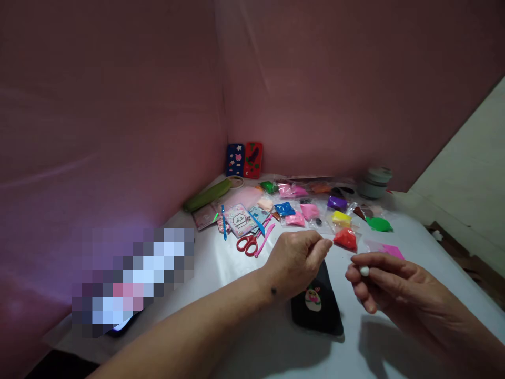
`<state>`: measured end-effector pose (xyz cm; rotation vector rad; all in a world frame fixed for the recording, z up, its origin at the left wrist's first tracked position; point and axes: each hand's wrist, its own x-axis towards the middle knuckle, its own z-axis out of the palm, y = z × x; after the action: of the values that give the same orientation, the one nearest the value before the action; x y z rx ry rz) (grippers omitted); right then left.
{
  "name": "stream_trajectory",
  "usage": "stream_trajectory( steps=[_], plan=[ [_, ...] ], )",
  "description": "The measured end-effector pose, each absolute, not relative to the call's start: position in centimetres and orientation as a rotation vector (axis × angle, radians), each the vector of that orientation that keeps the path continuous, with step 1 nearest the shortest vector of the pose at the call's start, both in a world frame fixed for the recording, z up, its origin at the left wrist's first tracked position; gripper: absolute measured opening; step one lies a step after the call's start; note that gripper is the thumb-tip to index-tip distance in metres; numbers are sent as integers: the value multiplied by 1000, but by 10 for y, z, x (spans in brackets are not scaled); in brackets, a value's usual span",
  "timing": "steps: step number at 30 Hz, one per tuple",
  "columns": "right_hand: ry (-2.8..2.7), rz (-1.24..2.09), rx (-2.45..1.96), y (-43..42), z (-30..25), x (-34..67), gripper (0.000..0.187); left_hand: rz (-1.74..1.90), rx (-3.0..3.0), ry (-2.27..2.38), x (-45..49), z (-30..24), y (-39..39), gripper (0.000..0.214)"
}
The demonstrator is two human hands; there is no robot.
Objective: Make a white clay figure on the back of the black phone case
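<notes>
Between the thumb and fingers of my right hand (389,284) is a small white lump of clay (365,271). My left hand (295,260) is closed, thumb against the curled fingers; whatever they may pinch is hidden or too small to name. Below it, partly covered by that hand, a black phone case (319,323) lies on the white-covered table (248,337). A pale clay figure with pink and green parts (313,299) decorates the case. Just beyond my hands sits a bag of red clay (344,239).
Red-handled scissors (247,245) and a blue modelling tool (224,223) lie left of several colourful clay bags (295,218). A green pouch (208,195), two decorated cases (253,160) and a lidded jar (374,183) stand farther back. A blurred-out lit device (138,279) is at left.
</notes>
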<state>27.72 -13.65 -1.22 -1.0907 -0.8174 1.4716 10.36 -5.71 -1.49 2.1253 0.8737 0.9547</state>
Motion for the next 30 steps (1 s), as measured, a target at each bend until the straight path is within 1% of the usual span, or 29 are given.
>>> stream_trajectory(
  steps=[4,9,12,15,19,30],
  plan=[
    [-844,1499,-1060,-135,-16,280,11,947,2109,880,104,-15,-58,33],
    [-879,1452,-993,-134,-16,280,16,948,2077,882,104,-14,-60,34],
    [-858,1454,-1022,-135,-13,280,17,938,2078,881,104,-14,-60,32],
    [-851,1442,-1082,-137,-12,280,23,935,2087,880,104,-15,-59,31],
    [-920,1418,-1083,-136,-14,279,17,949,2088,875,104,-15,-59,32],
    [-882,1366,-1103,-136,-13,278,18,939,2093,869,104,-15,-59,32]
  ],
)
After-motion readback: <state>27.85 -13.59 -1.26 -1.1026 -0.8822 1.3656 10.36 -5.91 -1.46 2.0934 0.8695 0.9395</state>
